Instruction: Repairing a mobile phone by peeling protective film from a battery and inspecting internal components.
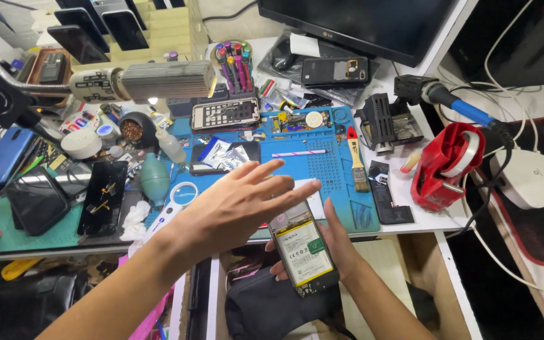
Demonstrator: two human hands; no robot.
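Closest to the camera, lower middle of frame, the right hand point(335, 242) cradles an opened phone point(302, 250) from underneath, battery side up so the insides stay visible. The left hand point(237, 208) is empty, fingers spread wide above the blue work mat point(335, 167).

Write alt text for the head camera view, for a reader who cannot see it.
The right hand holds an opened phone, back cover off and battery showing, at the edge of a cluttered repair bench, while the left hand reaches forward over it, fingers spread above a blue work mat. Tools, phone parts and a red tape dispenser surround the mat.
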